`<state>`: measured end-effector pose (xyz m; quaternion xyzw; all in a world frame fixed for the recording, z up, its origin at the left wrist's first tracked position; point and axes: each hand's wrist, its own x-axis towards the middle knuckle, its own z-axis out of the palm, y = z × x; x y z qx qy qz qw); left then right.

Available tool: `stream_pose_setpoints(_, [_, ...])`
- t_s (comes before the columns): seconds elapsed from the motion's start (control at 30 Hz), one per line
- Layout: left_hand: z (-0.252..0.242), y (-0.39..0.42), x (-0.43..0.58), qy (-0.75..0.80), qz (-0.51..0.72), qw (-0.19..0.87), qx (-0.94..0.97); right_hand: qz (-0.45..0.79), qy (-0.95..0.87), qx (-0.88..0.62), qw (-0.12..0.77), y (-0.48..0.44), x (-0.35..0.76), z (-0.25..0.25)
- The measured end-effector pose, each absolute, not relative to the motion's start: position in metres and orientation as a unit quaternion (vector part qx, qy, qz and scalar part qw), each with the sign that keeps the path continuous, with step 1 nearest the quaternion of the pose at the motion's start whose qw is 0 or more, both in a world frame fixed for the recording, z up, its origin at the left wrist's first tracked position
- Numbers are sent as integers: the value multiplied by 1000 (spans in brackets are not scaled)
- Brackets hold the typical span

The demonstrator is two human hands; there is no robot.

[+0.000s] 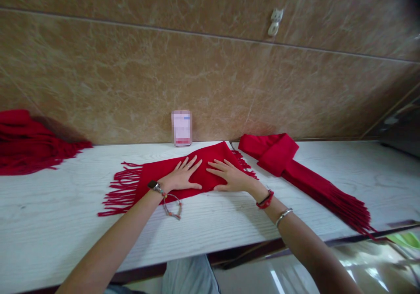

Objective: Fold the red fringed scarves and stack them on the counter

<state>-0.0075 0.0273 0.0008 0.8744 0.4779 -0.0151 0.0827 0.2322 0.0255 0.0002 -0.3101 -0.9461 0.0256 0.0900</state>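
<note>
A red fringed scarf point(205, 156) lies folded on the white wood-grain tabletop, one fringe fanned out to the left and another showing at its right end. My left hand point(181, 176) rests flat on the middle of it, fingers spread. Just to the right, my right hand point(231, 176) also presses flat on the cloth with its fingers apart. Neither hand grips anything. A second red scarf point(278, 156), looped over itself like a knot, lies to the right with its fringed tail towards the front edge.
More red fringed cloth point(26, 147) is heaped at the far left. A phone point(182, 128), its screen blurred, leans against the brown marbled wall point(131, 75). A small white hook point(275, 22) is fixed higher up. The white tabletop point(65, 224) ends close to my legs.
</note>
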Motion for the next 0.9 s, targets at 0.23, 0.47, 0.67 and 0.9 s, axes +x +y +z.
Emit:
stream_pose_setpoints(0.23, [-1,0,-14,384,-1,82,919,51,-942,-314,102,23,236,4])
stream_pose_setpoints(0.47, [-2,-15,-3,404,44,-34,913,47,-944,-306,114,23,238,3])
stream_pose_setpoints(0.67, [9,-30,14,451,35,-80,888,67,-947,-287,130,25,242,1])
stream_pose_setpoints(0.9, [6,-24,3,396,51,-20,917,87,-947,-280,130,25,243,4])
